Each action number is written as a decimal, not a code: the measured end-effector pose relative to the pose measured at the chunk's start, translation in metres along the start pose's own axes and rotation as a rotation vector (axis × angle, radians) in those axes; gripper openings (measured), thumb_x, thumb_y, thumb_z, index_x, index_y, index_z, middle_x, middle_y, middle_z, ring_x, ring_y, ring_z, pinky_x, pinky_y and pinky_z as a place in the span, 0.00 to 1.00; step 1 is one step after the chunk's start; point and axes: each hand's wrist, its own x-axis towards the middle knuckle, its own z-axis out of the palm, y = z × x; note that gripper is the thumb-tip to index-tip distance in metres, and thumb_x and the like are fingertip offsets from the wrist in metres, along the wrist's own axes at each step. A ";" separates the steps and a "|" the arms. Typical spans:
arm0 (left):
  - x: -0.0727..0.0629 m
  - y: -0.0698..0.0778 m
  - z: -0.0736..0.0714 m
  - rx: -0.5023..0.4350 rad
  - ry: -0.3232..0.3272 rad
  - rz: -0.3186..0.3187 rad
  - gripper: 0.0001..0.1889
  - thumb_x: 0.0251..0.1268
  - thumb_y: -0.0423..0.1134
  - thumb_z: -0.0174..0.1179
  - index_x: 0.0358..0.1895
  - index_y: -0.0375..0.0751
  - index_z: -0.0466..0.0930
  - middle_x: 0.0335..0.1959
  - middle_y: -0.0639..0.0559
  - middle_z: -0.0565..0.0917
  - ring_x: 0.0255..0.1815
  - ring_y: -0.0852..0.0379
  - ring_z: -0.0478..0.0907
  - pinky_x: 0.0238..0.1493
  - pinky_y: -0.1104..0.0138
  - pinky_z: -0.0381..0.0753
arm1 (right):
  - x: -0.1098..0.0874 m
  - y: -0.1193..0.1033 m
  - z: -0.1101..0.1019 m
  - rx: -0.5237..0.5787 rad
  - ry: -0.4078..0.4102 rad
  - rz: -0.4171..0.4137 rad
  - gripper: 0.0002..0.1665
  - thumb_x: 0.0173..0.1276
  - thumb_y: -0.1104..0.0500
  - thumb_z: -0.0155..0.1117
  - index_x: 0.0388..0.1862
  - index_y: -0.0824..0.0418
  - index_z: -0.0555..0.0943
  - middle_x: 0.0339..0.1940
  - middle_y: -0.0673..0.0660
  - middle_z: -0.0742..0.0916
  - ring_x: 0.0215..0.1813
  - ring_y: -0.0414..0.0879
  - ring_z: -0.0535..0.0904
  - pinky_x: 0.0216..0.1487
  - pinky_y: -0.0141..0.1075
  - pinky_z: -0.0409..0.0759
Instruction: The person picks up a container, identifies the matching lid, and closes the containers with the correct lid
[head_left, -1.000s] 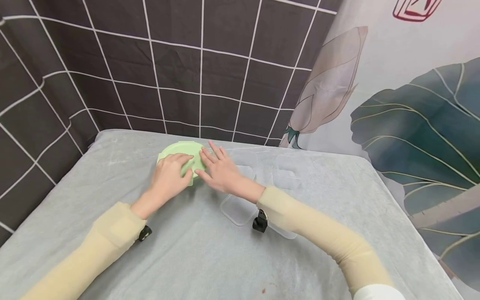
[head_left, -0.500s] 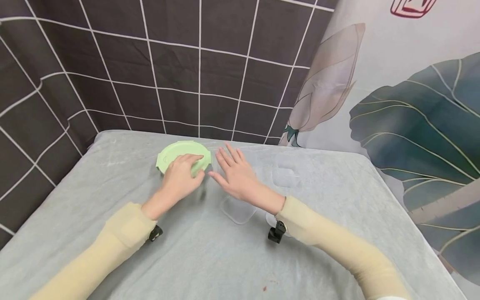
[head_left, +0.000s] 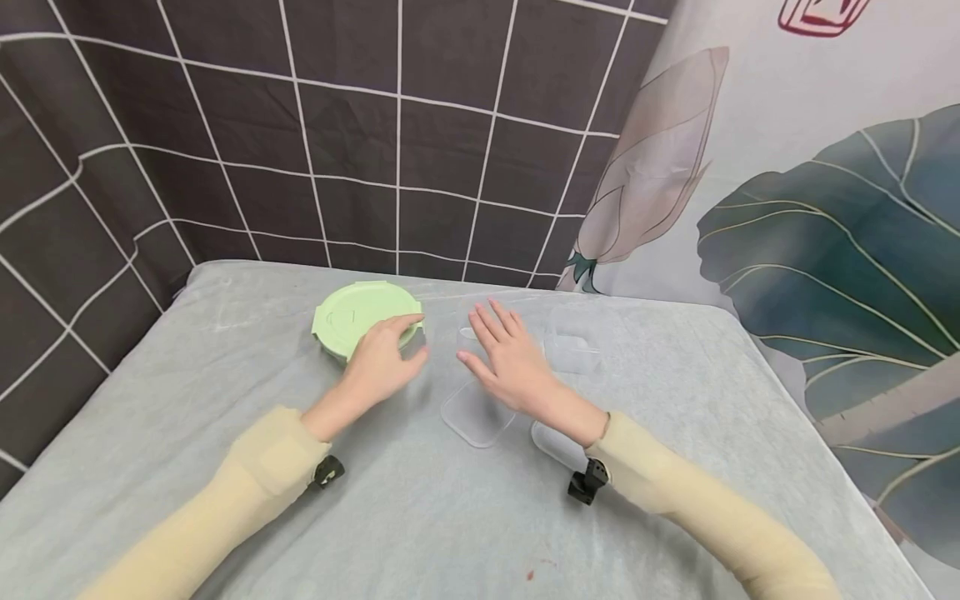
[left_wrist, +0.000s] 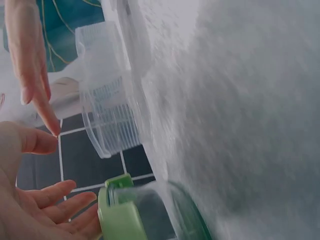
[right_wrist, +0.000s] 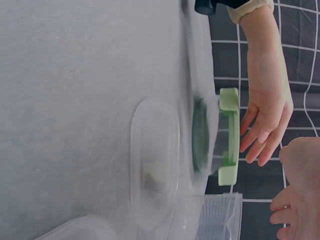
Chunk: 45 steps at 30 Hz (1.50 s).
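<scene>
A round glass food container with a green snap-on lid stands at the back left of the table; its glass body shows in the left wrist view. My left hand hovers at the near right of the lid, thumb apart from relaxed fingers. In the right wrist view the left fingertips lie close above the lid; whether they touch it I cannot tell. My right hand, fingers straight, hangs above clear plastic containers and holds nothing. Below it lies a flat clear piece, likely a lid.
A clear ribbed container stands right of the glass one, with another clear container beside it. A further clear piece lies partly under the right wrist. Dark gridded cloth hangs behind the table's back edge.
Both hands have moved right, the right one coming away from the green lid towards the clear containers. The left hand slid across to the lid's right side, uncovering more of it.
</scene>
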 end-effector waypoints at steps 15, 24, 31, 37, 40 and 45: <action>0.005 0.027 0.027 -0.087 -0.046 0.002 0.34 0.55 0.41 0.63 0.66 0.32 0.68 0.64 0.35 0.74 0.66 0.38 0.70 0.69 0.48 0.68 | -0.025 0.026 0.002 0.025 0.109 0.011 0.42 0.67 0.44 0.61 0.71 0.68 0.63 0.71 0.65 0.70 0.74 0.59 0.62 0.74 0.51 0.62; 0.014 0.032 0.047 -0.202 -0.103 -0.144 0.45 0.54 0.43 0.67 0.71 0.25 0.55 0.69 0.30 0.65 0.71 0.35 0.63 0.72 0.48 0.63 | -0.036 0.031 0.002 0.059 0.237 0.013 0.40 0.59 0.48 0.71 0.65 0.66 0.72 0.60 0.62 0.79 0.56 0.57 0.72 0.58 0.49 0.75; 0.024 0.026 0.057 -0.259 -0.122 -0.222 0.50 0.51 0.42 0.70 0.73 0.26 0.49 0.71 0.29 0.62 0.72 0.35 0.60 0.73 0.49 0.61 | -0.042 0.030 0.002 0.060 0.218 0.027 0.34 0.56 0.47 0.73 0.57 0.64 0.77 0.48 0.60 0.84 0.47 0.54 0.76 0.48 0.45 0.78; 0.033 0.022 0.065 -0.286 -0.115 -0.245 0.51 0.49 0.42 0.71 0.72 0.26 0.51 0.70 0.29 0.64 0.71 0.35 0.63 0.71 0.50 0.65 | -0.042 0.028 0.007 0.124 0.142 0.040 0.30 0.54 0.48 0.74 0.51 0.63 0.80 0.42 0.58 0.86 0.41 0.50 0.80 0.42 0.41 0.80; 0.037 0.021 0.068 -0.308 -0.111 -0.258 0.51 0.47 0.42 0.73 0.72 0.27 0.51 0.69 0.30 0.65 0.70 0.36 0.64 0.71 0.50 0.65 | -0.040 0.027 0.009 0.173 0.099 0.044 0.28 0.54 0.49 0.75 0.49 0.63 0.80 0.39 0.59 0.86 0.39 0.49 0.82 0.40 0.39 0.80; 0.041 0.021 0.071 -0.364 -0.134 -0.297 0.54 0.44 0.39 0.75 0.73 0.29 0.50 0.70 0.31 0.64 0.72 0.38 0.63 0.71 0.52 0.65 | -0.039 0.025 0.012 0.221 0.037 0.060 0.25 0.54 0.51 0.75 0.46 0.64 0.81 0.34 0.59 0.86 0.33 0.47 0.81 0.34 0.34 0.79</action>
